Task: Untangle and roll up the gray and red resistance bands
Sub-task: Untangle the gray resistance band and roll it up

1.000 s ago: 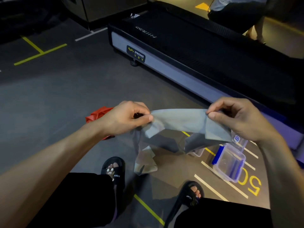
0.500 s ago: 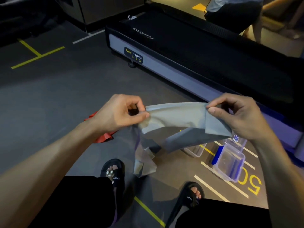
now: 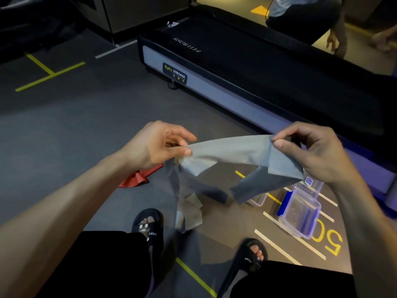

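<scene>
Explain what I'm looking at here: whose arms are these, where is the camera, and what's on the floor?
There is no machine: a person wears one camera on the head, looking down at their own arms. The left hand and right hand each pinch an end of the gray band, stretched between them, the rest dangling twisted toward the floor. The red band lies crumpled on the floor below the left hand. Clear boxes sit on the floor at right, beside a treadmill. The feet are in black sandals.

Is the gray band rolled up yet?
No. The gray band is stretched between both hands, and its loose end hangs crumpled toward the floor.
</scene>
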Demonstrator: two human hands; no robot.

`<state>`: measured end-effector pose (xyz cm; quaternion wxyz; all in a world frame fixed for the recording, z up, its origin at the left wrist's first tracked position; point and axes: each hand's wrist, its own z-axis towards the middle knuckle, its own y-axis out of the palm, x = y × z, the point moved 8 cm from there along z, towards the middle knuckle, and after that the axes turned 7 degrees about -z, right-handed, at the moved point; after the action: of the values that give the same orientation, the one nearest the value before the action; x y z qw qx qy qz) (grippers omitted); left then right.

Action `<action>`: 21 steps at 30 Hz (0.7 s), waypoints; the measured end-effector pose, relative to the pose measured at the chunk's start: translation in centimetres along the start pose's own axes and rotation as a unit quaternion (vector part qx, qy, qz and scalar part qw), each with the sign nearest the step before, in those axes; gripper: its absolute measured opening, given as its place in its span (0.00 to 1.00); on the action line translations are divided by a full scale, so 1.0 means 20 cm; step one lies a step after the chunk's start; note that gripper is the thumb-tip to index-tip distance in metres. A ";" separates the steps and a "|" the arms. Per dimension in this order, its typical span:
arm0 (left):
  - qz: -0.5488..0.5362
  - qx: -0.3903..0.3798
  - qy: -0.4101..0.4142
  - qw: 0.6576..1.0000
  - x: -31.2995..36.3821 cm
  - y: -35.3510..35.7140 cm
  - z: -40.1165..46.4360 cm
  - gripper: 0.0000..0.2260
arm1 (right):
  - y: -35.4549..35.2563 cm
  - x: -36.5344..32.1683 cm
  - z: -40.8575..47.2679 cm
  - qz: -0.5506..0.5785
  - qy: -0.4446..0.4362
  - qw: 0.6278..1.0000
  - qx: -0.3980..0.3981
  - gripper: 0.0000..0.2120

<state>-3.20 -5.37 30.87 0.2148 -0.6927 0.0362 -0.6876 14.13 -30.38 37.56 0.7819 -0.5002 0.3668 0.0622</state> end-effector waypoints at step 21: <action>-0.262 -0.166 -0.142 0.940 0.14 0.18 -0.01 0.04 | 0.25 0.12 -0.07 0.178 0.095 0.967 -0.158 0.03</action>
<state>-2.36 -9.67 32.27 -0.0881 -0.7938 -0.0637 -0.5984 12.85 -29.73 32.09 0.6310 -0.5480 0.5076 0.2097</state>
